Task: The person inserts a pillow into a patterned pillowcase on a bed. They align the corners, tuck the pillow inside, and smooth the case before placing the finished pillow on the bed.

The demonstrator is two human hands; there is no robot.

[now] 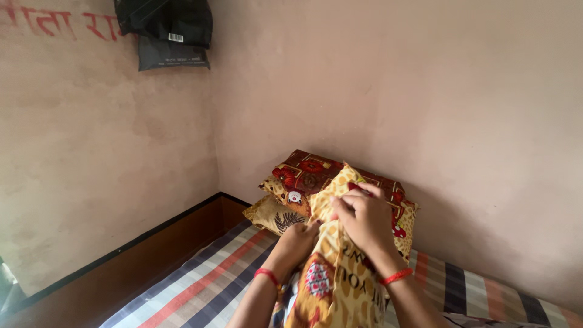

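My right hand [362,217] grips the top edge of a yellow patterned pillow cover [340,273] with brown marks and red flowers, and it holds the cloth upright over the bed. My left hand [299,238] is lower, with its fingers closed on the same cover's left side. Both wrists wear a red thread. Behind the cover lies a red and brown floral pillow [306,173] on top of a tan pillow [272,215] with a leaf print. The lower part of the cover runs out of view at the bottom.
A striped sheet [206,282] in grey, orange and white covers the bed. A brown wooden bed edge [152,252] runs along the left wall. Pink plaster walls meet in a corner behind the pillows. Black plastic bags [170,33] hang high on the left wall.
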